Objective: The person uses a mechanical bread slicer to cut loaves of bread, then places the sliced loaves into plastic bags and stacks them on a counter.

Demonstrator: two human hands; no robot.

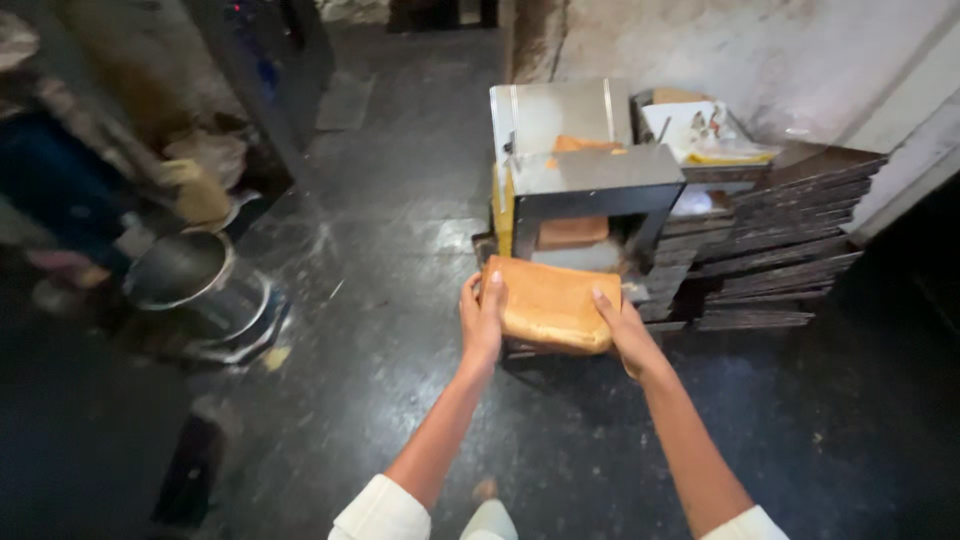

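The loaf of bread (548, 303) is a golden-brown block with a smooth crust, rounded edges and a slightly domed top, lying lengthwise and held low in front of a metal slicing machine (585, 190) that stands on the dark floor (400, 330). One loaf is in the hands; a second orange-brown loaf (572, 232) sits inside the machine under its flat steel top, and a further orange piece shows behind that top. To the right of the machine, one stack of dark flat trays (790, 250) leans against the wall. At the left, one shiny metal pot (185, 270) stands on the floor.

Both arms reach forward, nearly straight, with white sleeves at the elbows. The left hand (482, 318) presses flat against the loaf's left end, fingers upward. The right hand (625, 330) grips the right end, thumb on top.
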